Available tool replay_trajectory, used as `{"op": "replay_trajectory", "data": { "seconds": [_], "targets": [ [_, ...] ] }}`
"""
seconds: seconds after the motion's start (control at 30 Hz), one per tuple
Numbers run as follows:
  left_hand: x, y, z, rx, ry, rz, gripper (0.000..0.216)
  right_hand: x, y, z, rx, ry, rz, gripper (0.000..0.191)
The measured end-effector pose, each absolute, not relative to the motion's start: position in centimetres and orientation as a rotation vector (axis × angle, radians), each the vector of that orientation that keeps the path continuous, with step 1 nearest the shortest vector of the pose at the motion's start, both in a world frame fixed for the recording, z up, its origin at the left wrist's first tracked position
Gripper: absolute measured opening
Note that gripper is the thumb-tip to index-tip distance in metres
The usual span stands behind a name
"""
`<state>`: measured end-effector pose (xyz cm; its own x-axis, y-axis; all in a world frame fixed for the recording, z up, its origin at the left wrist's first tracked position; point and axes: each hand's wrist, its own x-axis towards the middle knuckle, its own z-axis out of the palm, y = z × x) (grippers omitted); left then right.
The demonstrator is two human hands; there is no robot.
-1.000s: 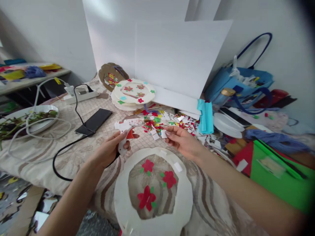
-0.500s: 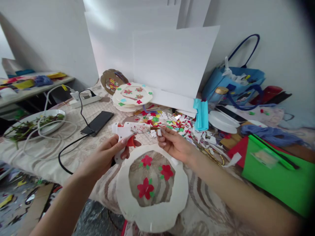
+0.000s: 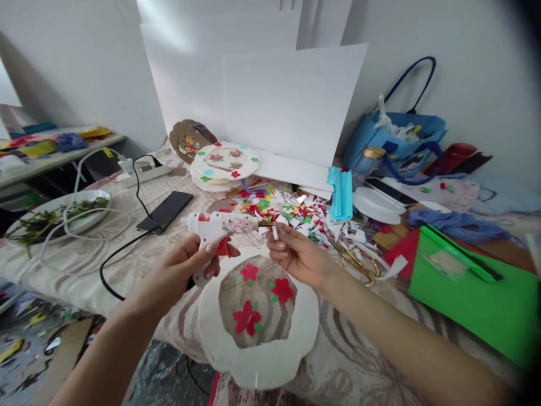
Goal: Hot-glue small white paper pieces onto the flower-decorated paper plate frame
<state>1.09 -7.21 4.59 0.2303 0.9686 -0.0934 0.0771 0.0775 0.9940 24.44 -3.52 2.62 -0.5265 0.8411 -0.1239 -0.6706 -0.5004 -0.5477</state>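
Observation:
My left hand (image 3: 198,256) is wrapped round the handle of a white hot glue gun (image 3: 215,223) with an orange trigger, its nozzle pointing right. A small white piece (image 3: 275,232) is pinched in the fingertips of my right hand (image 3: 296,254), right by the nozzle tip. Whether the two touch, I cannot tell. Below both hands, near the table's front edge, lies a white scalloped frame (image 3: 262,366). Its clear middle carries red flowers (image 3: 247,318) with green leaves.
Colourful paper scraps (image 3: 308,214) cover the table behind my right hand, with gold-handled scissors (image 3: 361,265) beside them. Decorated frames (image 3: 224,163), a black phone (image 3: 165,211), a power strip (image 3: 143,175) and a plate of stems (image 3: 91,223) stand around. Green sheets (image 3: 465,304) lie right.
The white piece in my right hand has turned to show a narrower side at the nozzle. The whole view has shifted slightly; both hands keep their hold.

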Motion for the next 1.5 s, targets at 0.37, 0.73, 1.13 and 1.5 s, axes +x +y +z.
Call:
{"op": "replay_trajectory", "data": {
  "seconds": [0.37,0.73,1.13,1.5],
  "targets": [
    [1.6,-7.7,4.7,1.283,1.244,0.94,0.033,24.9,-4.0,2.0,-0.448,-0.495,2.088,0.017],
    [2.2,-8.2,4.9,1.399,1.344,0.912,0.039,25.3,-3.9,1.7,-0.411,-0.523,2.088,0.021],
    [2.7,-8.5,5.7,1.449,1.442,0.853,0.044,25.5,-4.0,1.8,-0.393,-0.496,2.07,0.022],
    [2.5,-8.2,5.3,1.467,1.465,0.805,0.048,25.8,-4.2,1.8,-0.388,-0.498,2.087,0.019]
  ]
}}
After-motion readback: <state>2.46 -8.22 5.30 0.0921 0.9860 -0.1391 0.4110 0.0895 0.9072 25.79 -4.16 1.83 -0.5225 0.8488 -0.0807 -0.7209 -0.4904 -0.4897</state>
